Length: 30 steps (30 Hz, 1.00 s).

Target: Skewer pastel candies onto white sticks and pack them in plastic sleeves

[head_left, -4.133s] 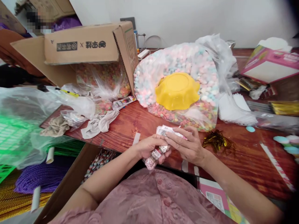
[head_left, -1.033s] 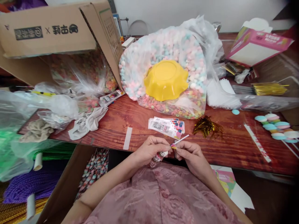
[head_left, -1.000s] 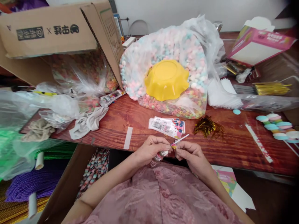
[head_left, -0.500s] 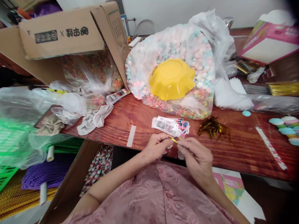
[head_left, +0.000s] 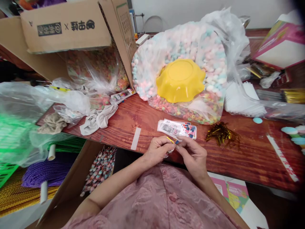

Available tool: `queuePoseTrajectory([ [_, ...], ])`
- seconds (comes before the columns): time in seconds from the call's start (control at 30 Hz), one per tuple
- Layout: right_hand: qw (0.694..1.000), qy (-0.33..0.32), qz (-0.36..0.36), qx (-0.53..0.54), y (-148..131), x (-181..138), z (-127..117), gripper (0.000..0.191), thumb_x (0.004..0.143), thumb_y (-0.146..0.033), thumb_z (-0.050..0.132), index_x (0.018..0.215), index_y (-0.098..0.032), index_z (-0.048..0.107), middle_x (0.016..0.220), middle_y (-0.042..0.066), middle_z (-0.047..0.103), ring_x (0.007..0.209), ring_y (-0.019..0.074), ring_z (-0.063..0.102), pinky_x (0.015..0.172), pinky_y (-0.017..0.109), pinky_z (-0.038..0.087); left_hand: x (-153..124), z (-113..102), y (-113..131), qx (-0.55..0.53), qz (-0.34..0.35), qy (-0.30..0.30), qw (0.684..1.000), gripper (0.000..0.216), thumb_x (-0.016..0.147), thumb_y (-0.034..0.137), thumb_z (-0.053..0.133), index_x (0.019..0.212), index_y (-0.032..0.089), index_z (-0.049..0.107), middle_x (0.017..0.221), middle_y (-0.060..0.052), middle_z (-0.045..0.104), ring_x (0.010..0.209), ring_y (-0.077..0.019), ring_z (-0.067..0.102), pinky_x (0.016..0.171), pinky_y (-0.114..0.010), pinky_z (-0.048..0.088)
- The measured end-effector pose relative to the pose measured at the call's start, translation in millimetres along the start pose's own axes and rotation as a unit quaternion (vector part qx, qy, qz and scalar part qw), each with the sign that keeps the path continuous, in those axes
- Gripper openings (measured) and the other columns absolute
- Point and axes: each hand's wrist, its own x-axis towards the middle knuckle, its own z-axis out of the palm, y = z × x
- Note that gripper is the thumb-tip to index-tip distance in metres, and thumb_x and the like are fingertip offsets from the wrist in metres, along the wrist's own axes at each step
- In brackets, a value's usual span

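My left hand (head_left: 158, 151) is closed at the table's front edge, pinching the gathered neck of a small printed plastic bag (head_left: 169, 152), most of it hidden by the fingers. A short gold twist tie (head_left: 170, 140) sticks up between the hands, across the bag's neck. Thumb and fingers of my right hand (head_left: 193, 156) are pinched together at the tie's other end, touching the left fingertips. Just beyond lies a fanned stack of flat printed bags (head_left: 175, 128). To the right is a loose pile of gold twist ties (head_left: 222, 134).
A yellow wavy-rimmed bowl (head_left: 181, 81) rests upside down on a big clear bag of pastel candies (head_left: 143, 73). At left stands an open cardboard box (head_left: 69, 28); crumpled cloth gloves (head_left: 98, 120) lie before it. White sticks (head_left: 243, 98) in plastic are at right.
My right hand has moved left and in against the left fingertips. The gold tie, earlier reaching toward the right hand, now slants up to the left across the bag's neck.
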Motion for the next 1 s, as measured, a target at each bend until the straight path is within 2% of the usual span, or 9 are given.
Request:
queuePoseTrajectory([
  [0.1,0.998,0.057,-0.005,0.021,-1,-6,6,0.040,0.082,-0.020,0.066,0.119,-0.024,0.053,0.067,-0.006,0.059,0.059,0.0112,0.055,0.059,0.025,0.046,1,-1,1,0.006,0.001,0.005,1.000,0.025,0.076,0.035,0.065,0.061,0.015,0.061,0.058,0.002,0.049,0.054,-0.0083,0.041,0.052,-0.022,0.032],
  [0.2,0.988,0.086,0.056,0.116,1,-9,10,0.035,0.079,-0.023,0.071,0.106,-0.025,0.050,0.066,-0.007,0.060,0.056,0.0102,0.054,0.056,0.023,0.044,3,-2,2,0.046,0.050,-0.004,0.998,0.026,0.079,0.034,0.063,0.062,0.015,0.064,0.062,0.000,0.050,0.058,-0.0095,0.043,0.055,-0.023,0.035],
  [0.33,0.954,-0.059,0.200,0.213,9,-4,0,0.024,0.078,-0.037,0.072,0.078,-0.020,0.055,0.058,-0.005,0.053,0.047,0.0084,0.044,0.045,0.022,0.035,5,-5,6,0.137,0.136,-0.038,0.981,0.025,0.085,0.028,0.057,0.064,0.016,0.066,0.067,-0.002,0.055,0.065,-0.0123,0.050,0.063,-0.025,0.039],
  [0.43,0.952,-0.161,0.203,0.161,11,6,-12,0.024,0.080,-0.040,0.069,0.075,-0.019,0.060,0.054,-0.006,0.047,0.047,0.0080,0.038,0.045,0.022,0.032,5,-10,13,0.255,0.184,-0.078,0.946,0.030,0.088,0.024,0.053,0.062,0.016,0.064,0.066,-0.003,0.054,0.065,-0.0130,0.049,0.064,-0.026,0.036],
  [0.53,0.963,-0.236,0.120,0.049,6,15,-23,0.020,0.085,-0.035,0.062,0.073,-0.020,0.057,0.056,-0.006,0.046,0.049,0.0090,0.039,0.048,0.023,0.033,5,-14,21,0.311,0.201,-0.119,0.921,0.031,0.088,0.023,0.053,0.059,0.016,0.062,0.066,-0.002,0.053,0.062,-0.0124,0.046,0.062,-0.026,0.034],
  [0.63,0.960,-0.255,-0.064,-0.092,2,17,-28,0.015,0.090,-0.024,0.051,0.076,-0.020,0.055,0.065,-0.002,0.053,0.059,0.0120,0.047,0.057,0.026,0.039,6,-20,26,0.227,0.122,-0.163,0.952,0.032,0.084,0.027,0.059,0.054,0.016,0.061,0.060,-0.001,0.050,0.057,-0.0107,0.045,0.057,-0.025,0.034],
  [0.8,0.835,-0.252,-0.448,-0.197,0,17,-31,0.019,0.085,-0.010,0.045,0.090,-0.019,0.061,0.072,0.005,0.060,0.067,0.0171,0.052,0.063,0.033,0.044,1,-29,29,0.035,-0.145,-0.262,0.953,0.019,0.062,0.034,0.080,0.058,0.017,0.072,0.057,-0.002,0.060,0.046,-0.0110,0.050,0.044,-0.023,0.038],
  [0.9,0.766,-0.281,-0.550,-0.180,-12,24,-29,0.020,0.088,-0.013,0.047,0.096,-0.020,0.064,0.072,0.006,0.062,0.067,0.0185,0.055,0.063,0.035,0.046,-2,-32,32,-0.005,-0.256,-0.317,0.913,0.019,0.055,0.034,0.084,0.059,0.018,0.074,0.057,-0.004,0.065,0.044,-0.0135,0.054,0.040,-0.025,0.045],
  [1.0,0.734,-0.317,-0.582,-0.149,-29,31,-26,0.026,0.092,-0.014,0.042,0.102,-0.019,0.065,0.071,0.006,0.064,0.068,0.0189,0.058,0.064,0.036,0.049,2,-34,30,-0.019,-0.287,-0.375,0.881,0.021,0.053,0.032,0.087,0.062,0.016,0.075,0.057,-0.004,0.068,0.044,-0.0150,0.058,0.037,-0.025,0.049],
])
